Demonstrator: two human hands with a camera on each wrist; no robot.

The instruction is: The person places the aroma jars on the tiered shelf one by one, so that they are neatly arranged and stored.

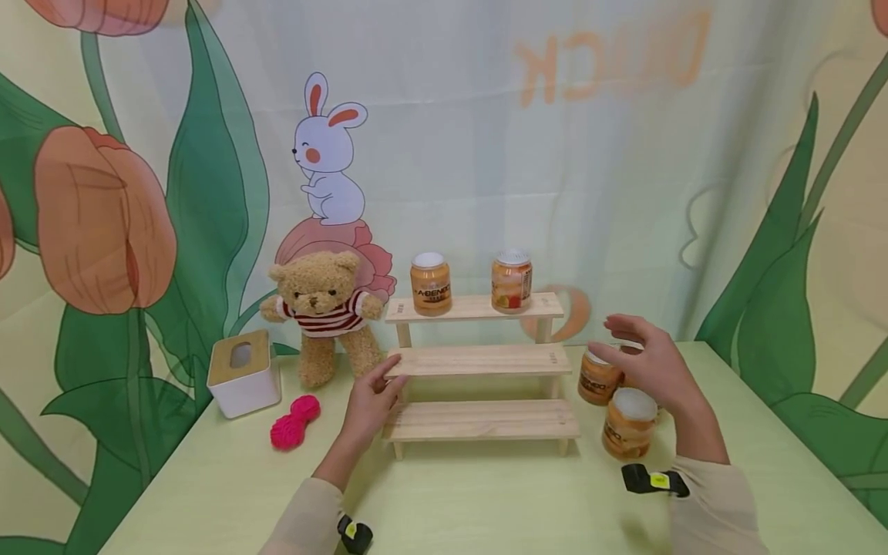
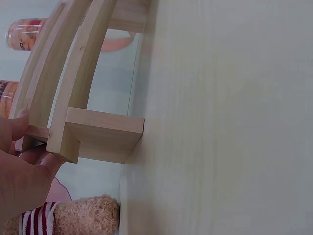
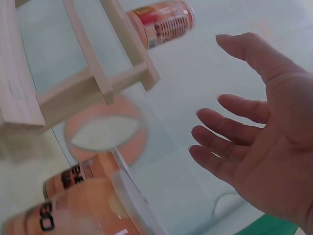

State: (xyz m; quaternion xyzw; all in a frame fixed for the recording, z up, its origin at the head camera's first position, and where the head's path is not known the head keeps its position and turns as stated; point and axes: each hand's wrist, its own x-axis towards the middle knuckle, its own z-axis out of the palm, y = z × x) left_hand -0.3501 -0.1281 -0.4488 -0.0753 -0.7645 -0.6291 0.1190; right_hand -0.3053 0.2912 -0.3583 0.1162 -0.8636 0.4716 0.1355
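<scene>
At the left end of the wooden rack [image 1: 479,368], my left hand [image 1: 369,405] pinches the middle shelf [image 1: 499,358], thumb above, fingers tucked under; probably steadying the frame, since an edge grip leaves the boards uncovered. My right hand [image 1: 657,366] is well open, thumb apart, fingers slightly bent, holding nothing. It hovers by the jars on the right, and the wide spread looks suited to a round body.

Jars: one upright on the left of the top shelf [image 1: 472,308], label forward [image 1: 431,287]; a second upright toward its right end [image 1: 512,285], gap between, maybe for even spacing. Beside the rack on the tabletop [image 1: 486,501], a near jar [image 1: 627,428] and a far jar [image 1: 598,379] stand upright; another is mostly hidden behind my hand. Close on that side, seemingly for easy reach. Teddy bear [image 1: 319,308], lidded box [image 1: 246,393], pink yarn [image 1: 291,428] sit left, apparently out of the way.
</scene>
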